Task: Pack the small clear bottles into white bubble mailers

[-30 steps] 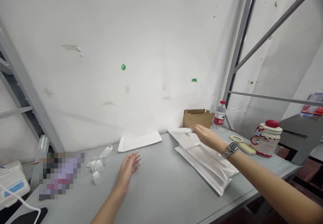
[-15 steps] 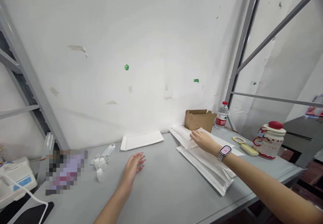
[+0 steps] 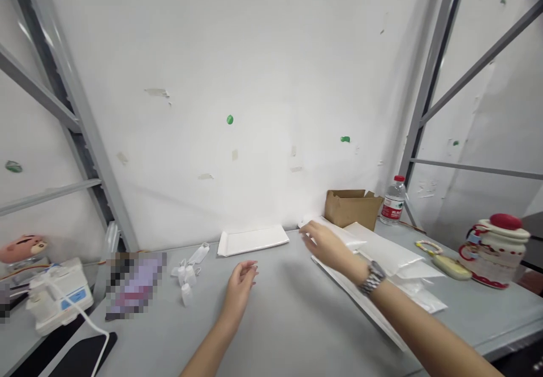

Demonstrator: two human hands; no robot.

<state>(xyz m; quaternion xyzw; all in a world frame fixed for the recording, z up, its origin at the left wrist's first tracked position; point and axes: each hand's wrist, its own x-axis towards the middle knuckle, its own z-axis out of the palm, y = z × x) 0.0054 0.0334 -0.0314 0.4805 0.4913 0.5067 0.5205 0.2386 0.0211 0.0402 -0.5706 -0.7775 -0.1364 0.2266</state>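
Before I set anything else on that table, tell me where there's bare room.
Widest: gray tabletop between the left hand and the white packages, in front of the flat white object. A narrower gap separates that hand from the small white containers. Crowded: back right, where packages, cardboard box and bottle bunch together.

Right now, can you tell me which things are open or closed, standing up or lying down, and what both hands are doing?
Left hand: empty, fingers loosely curled.
Right hand: open, seemingly empty.
White packets: lying in an overlapping pile.
Cardboard box: open on top.
Water bottle: capped, upright.
Jar: lid on, upright.
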